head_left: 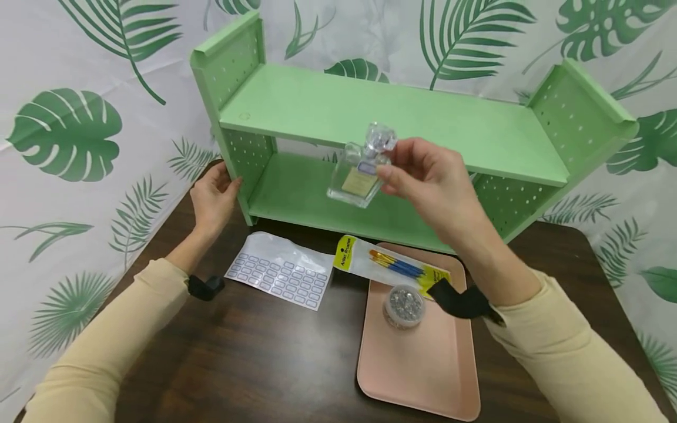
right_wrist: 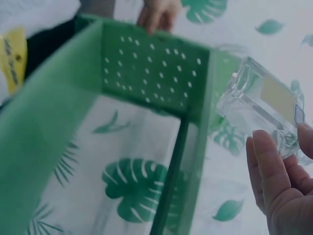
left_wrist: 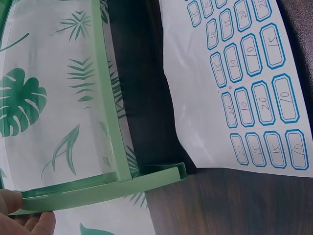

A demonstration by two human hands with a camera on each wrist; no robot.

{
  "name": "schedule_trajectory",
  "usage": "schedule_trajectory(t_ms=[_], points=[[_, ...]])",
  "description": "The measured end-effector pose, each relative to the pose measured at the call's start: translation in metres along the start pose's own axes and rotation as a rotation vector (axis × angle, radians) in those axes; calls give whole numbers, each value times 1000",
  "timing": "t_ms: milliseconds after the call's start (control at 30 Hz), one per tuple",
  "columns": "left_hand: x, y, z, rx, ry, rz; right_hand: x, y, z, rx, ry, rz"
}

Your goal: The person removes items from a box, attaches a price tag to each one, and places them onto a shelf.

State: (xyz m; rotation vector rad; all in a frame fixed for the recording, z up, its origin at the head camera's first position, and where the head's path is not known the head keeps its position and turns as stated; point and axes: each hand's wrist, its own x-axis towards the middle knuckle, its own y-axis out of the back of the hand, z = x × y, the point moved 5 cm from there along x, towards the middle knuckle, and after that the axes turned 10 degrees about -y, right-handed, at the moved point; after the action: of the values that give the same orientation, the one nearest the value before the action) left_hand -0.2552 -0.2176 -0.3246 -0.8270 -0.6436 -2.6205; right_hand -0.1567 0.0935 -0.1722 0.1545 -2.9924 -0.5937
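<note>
In the head view my right hand (head_left: pixel 431 176) pinches a clear glass perfume bottle (head_left: pixel 355 179) by its upper side. The bottle has a faceted stopper, a yellowish label and a small blue-edged sticker; it hangs tilted in front of the green two-tier shelf (head_left: pixel 391 111). In the right wrist view the bottle (right_wrist: pixel 264 95) shows its thick base, with fingers (right_wrist: pixel 271 161) under the stopper end. My left hand (head_left: pixel 214 197) grips the edge of the shelf's left side panel, thumb on one face and fingers on the other, as the left wrist view also shows.
On the dark table (head_left: pixel 254 358) lies a sheet of small blue-framed labels (head_left: pixel 282 273), numbered by hand. A pink tray (head_left: pixel 423 376) carries a round tub (head_left: pixel 405 306) of silvery bits. A pack of artist brushes (head_left: pixel 394 264) lies across the tray's back edge. Leaf-print cloth (head_left: pixel 69 223) hangs behind.
</note>
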Motion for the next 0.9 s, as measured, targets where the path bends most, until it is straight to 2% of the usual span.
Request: schedule_trajectory(t_ms=[200,433,600,900], points=[[-2,0,-3,3,-1,-2,45,5,-23,58,27,49],[-5,0,-3,-19,5,2,89,-3,-31,31,0,89],[-6,0,-2,-30,-5,0,106,-6,-32,-10,-7,90],[-2,1,-1,-77,-31,4,122,-1,-35,-100,-9,100]])
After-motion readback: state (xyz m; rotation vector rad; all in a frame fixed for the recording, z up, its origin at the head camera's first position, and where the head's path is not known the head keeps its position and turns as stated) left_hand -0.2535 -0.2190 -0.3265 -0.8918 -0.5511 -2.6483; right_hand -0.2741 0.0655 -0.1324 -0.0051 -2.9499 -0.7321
